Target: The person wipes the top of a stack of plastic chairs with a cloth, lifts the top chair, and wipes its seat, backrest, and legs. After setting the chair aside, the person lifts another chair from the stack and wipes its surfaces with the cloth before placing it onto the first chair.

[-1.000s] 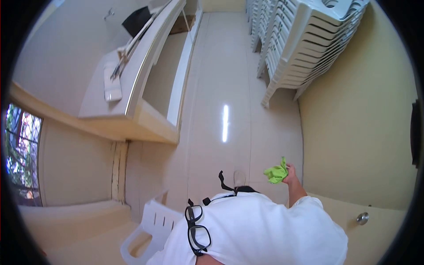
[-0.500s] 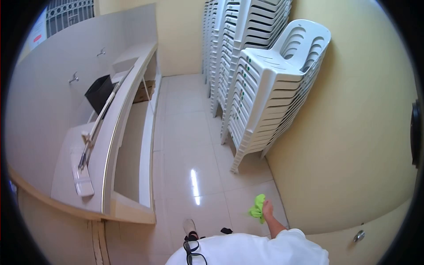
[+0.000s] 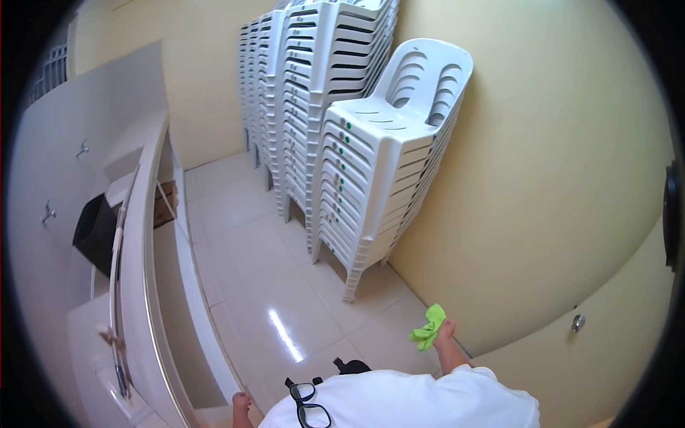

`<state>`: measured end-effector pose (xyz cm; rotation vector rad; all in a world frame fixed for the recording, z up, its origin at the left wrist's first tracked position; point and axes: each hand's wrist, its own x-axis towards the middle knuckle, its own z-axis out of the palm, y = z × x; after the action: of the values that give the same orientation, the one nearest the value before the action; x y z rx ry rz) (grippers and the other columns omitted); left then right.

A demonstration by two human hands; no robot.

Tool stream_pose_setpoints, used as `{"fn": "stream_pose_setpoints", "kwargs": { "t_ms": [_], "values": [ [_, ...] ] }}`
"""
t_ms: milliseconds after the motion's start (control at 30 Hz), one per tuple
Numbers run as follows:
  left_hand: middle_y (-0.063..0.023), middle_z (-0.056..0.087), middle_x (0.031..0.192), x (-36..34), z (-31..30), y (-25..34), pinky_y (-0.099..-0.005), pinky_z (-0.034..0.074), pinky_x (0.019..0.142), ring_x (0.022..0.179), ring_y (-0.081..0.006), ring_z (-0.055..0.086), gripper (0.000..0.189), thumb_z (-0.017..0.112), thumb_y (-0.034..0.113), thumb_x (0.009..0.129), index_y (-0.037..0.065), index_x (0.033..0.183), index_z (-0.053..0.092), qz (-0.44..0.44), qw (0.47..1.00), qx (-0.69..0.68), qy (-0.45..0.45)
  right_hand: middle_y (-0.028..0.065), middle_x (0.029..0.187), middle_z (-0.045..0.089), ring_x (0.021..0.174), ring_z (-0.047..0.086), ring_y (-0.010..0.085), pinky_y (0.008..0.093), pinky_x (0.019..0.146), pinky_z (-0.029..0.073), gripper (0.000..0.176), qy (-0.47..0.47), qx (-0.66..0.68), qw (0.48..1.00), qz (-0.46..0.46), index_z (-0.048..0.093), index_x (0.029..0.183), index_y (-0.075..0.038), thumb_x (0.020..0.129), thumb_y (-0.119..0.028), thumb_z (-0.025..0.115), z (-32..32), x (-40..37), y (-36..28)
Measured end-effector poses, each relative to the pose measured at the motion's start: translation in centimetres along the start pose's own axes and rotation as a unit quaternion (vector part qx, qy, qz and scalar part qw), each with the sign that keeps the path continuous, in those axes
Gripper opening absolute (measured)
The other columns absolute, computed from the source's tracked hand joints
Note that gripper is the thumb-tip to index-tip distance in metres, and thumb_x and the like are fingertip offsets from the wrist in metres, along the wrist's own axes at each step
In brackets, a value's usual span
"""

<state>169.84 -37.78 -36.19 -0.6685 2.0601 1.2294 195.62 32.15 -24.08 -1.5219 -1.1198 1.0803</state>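
Cloth (image 3: 428, 332), bright green and crumpled, sits bunched in your right hand (image 3: 447, 329). Your fingers are curled closed around it, and most of the cloth sticks out to the left of your fist. You hold it low, out in front of your white shirt (image 3: 421, 403), above the pale tiled floor (image 3: 250, 278) and near the yellow wall (image 3: 549, 178) on your right. A round door knob (image 3: 578, 322) shows further right, apart from the hand.

Your left hand I cannot tell: only a small skin-coloured shape (image 3: 241, 404) shows at the bottom edge, just beside the long pale surface (image 3: 146, 271), too little to judge.

Tall stacks of white plastic chairs (image 3: 371, 171) stand against the wall ahead of you, well apart from the cloth. Behind the surface stands a black bin (image 3: 96, 232), and a tap (image 3: 48, 212) juts from the wall above it. Black-framed glasses (image 3: 311, 404) hang at the front of your shirt.
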Motion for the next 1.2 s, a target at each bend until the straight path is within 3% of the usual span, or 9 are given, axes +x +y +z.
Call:
{"fn": "stream_pose_setpoints", "kwargs": {
  "t_ms": [100, 200, 467, 700, 800, 833, 867, 1067, 1200],
  "values": [
    [-0.0097, 0.059, 0.069, 3.1, 0.1, 6.8, -0.0336, 0.038, 0.037, 0.048, -0.0187, 0.055, 0.033, 0.06, 0.008, 0.076, 0.001, 0.108, 0.058, 0.037, 0.999, 0.003, -0.004, 0.0158, 0.111, 0.061, 0.102, 0.059, 0.0338, 0.0512, 0.092, 0.045, 0.029, -0.104, 0.309, 0.888, 0.324, 0.056, 0.109, -0.002, 0.091, -0.023, 0.048, 0.5, -2.7, -2.8],
    [-0.0086, 0.059, 0.069, 5.7, 1.3, 10.7, -0.0334, 0.04, 0.037, 0.047, -0.0183, 0.055, 0.028, 0.059, 0.006, 0.075, 0.001, 0.103, 0.06, 0.009, 0.994, -0.066, -0.086, 0.019, 0.121, 0.057, 0.112, 0.055, 0.0392, 0.0577, 0.1, 0.038, 0.041, -0.034, 0.271, 0.813, 0.514, 0.056, 0.117, -0.001, 0.091, -0.029, 0.043, 2.1, -3.0, -3.6],
    [-0.013, 0.062, 0.086, 8.9, 6.1, 21.9, -0.035, 0.045, 0.058, 0.071, -0.0238, 0.059, 0.032, 0.06, 0.014, 0.077, 0.002, 0.107, 0.062, -0.034, 0.968, 0.188, -0.164, 0.0218, 0.127, 0.053, 0.117, 0.05, 0.0423, 0.0605, 0.102, 0.034, 0.045, -0.291, 0.409, 0.674, 0.541, 0.049, 0.127, -0.001, 0.093, -0.029, 0.039, 14.9, 1.3, 0.6],
    [-0.0168, 0.065, 0.1, 17.3, 7.5, 37.0, -0.0365, 0.049, 0.077, 0.092, -0.0285, 0.062, 0.036, 0.061, 0.021, 0.079, 0.004, 0.111, 0.063, 0.103, 0.885, 0.431, -0.138, 0.0187, 0.115, 0.058, 0.104, 0.057, 0.0401, 0.0598, 0.092, 0.044, 0.033, -0.158, 0.31, 0.824, 0.447, 0.051, 0.119, -0.003, 0.096, -0.024, 0.044, 25.8, 6.9, -4.0],
    [-0.0184, 0.066, 0.106, 25.5, 12.5, 45.8, -0.0371, 0.051, 0.085, 0.101, -0.0305, 0.063, 0.038, 0.061, 0.024, 0.08, 0.005, 0.112, 0.064, 0.391, 0.529, 0.741, -0.132, 0.0176, 0.112, 0.058, 0.101, 0.058, 0.0394, 0.0577, 0.089, 0.047, 0.031, -0.124, 0.333, 0.858, 0.37, 0.051, 0.118, -0.003, 0.095, -0.022, 0.046, 27.2, 7.9, -9.8],
    [-0.0205, 0.065, 0.107, 25.0, 13.8, 49.9, -0.0384, 0.051, 0.086, 0.099, -0.0332, 0.064, 0.038, 0.061, 0.023, 0.081, 0.004, 0.114, 0.063, 0.325, 0.792, 0.513, -0.068, 0.0176, 0.112, 0.058, 0.101, 0.058, 0.0394, 0.0577, 0.089, 0.047, 0.031, -0.114, 0.327, 0.863, 0.366, 0.051, 0.118, -0.003, 0.095, -0.022, 0.046, 27.4, 8.3, -11.9],
    [-0.0218, 0.066, 0.104, 25.3, 17.2, 53.6, -0.0399, 0.051, 0.085, 0.097, -0.0335, 0.065, 0.037, 0.063, 0.022, 0.081, 0.001, 0.112, 0.063, 0.394, 0.837, 0.376, -0.054, 0.017, 0.11, 0.058, 0.097, 0.059, 0.0378, 0.0564, 0.085, 0.048, 0.03, -0.117, 0.325, 0.873, 0.343, 0.05, 0.12, -0.004, 0.094, -0.02, 0.047, 27.9, 8.5, -13.8],
    [-0.0167, 0.063, 0.112, 7.5, 31.3, 81.5, -0.0327, 0.046, 0.092, 0.106, -0.0236, 0.06, 0.028, 0.052, 0.015, 0.096, -0.002, 0.118, 0.056, 0.636, 0.744, 0.05, -0.197, 0.0127, 0.093, 0.058, 0.079, 0.061, 0.0289, 0.0462, 0.068, 0.053, 0.026, -0.12, 0.403, 0.899, 0.121, 0.046, 0.119, -0.009, 0.094, -0.013, 0.047, 31.8, 5.4, -28.0],
    [-0.0123, 0.059, 0.118, -0.1, 35.4, 97.1, -0.0293, 0.043, 0.092, 0.105, -0.0194, 0.056, 0.037, 0.047, 0.022, 0.098, -0.001, 0.127, 0.05, 0.677, 0.675, -0.042, -0.29, 0.0094, 0.108, 0.058, 0.097, 0.058, 0.0228, 0.0385, 0.085, 0.049, 0.032, -0.119, 0.404, 0.907, -0.02, 0.045, 0.127, -0.005, 0.095, -0.011, 0.045, 33.6, 2.0, -38.9]
  ]
}}
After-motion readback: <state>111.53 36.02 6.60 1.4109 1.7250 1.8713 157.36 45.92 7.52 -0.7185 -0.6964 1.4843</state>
